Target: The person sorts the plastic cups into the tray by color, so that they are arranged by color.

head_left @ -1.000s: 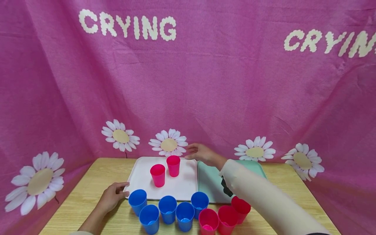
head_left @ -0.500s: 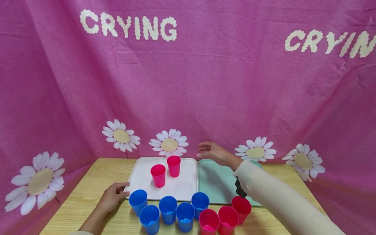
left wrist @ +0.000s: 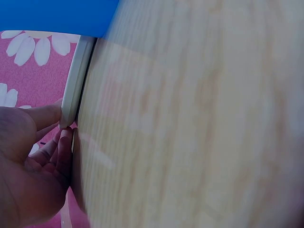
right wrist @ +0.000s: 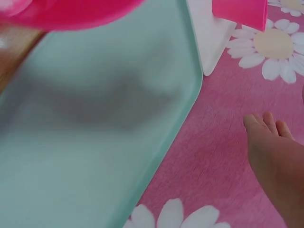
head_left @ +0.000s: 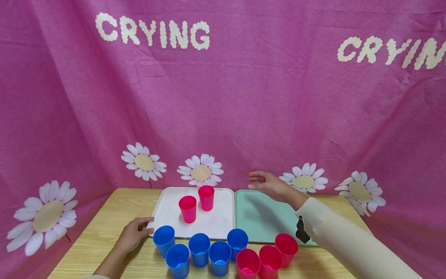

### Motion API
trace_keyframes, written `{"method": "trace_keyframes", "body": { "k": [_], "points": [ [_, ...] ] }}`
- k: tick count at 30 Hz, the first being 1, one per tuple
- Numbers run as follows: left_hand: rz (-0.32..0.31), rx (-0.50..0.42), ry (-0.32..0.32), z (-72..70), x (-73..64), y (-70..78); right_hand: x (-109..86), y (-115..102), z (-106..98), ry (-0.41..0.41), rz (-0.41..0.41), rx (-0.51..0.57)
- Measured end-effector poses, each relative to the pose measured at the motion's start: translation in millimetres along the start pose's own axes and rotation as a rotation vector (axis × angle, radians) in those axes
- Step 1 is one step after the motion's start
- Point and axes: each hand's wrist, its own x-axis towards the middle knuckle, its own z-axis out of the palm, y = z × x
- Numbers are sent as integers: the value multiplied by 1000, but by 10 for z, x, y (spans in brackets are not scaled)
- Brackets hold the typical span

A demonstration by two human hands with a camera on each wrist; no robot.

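Note:
My left hand (head_left: 131, 235) holds the near left edge of a white tray (head_left: 216, 223) between thumb and fingers; the left wrist view shows the tray's rim (left wrist: 75, 85) at the fingertips. Two pinkish-red cups, a nearer one (head_left: 188, 211) and a farther one (head_left: 206, 199), stand upright on that tray. Above the far side of a mint-green tray (head_left: 252, 213) hovers my right hand (head_left: 273, 186), its fingers extended and nothing in it. In the right wrist view, the right hand (right wrist: 273, 152) is apart from the green tray's edge (right wrist: 164, 154).
Several blue cups (head_left: 199, 252) stand upright along the table's front. Three more red cups (head_left: 271, 262) are to their right, close to the green tray's near edge. Both trays lie side by side on a wooden table (head_left: 115, 205), with a pink flowered cloth (head_left: 223, 108) hanging behind.
My right hand has moved right, from beside the white tray's far right corner to above the green tray. The left hand and the cups stay where they were.

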Motion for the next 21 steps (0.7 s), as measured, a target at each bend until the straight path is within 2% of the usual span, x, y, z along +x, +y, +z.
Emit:
{"method": "trace_keyframes", "body": {
  "k": [5, 21],
  "points": [
    [-1, 6, -2, 0, -10, 13, -130, 64, -109, 6, -19, 58],
    [-15, -9, -6, 2, -1, -4, -595, 250, -310, 12, -17, 96]
  ]
}}
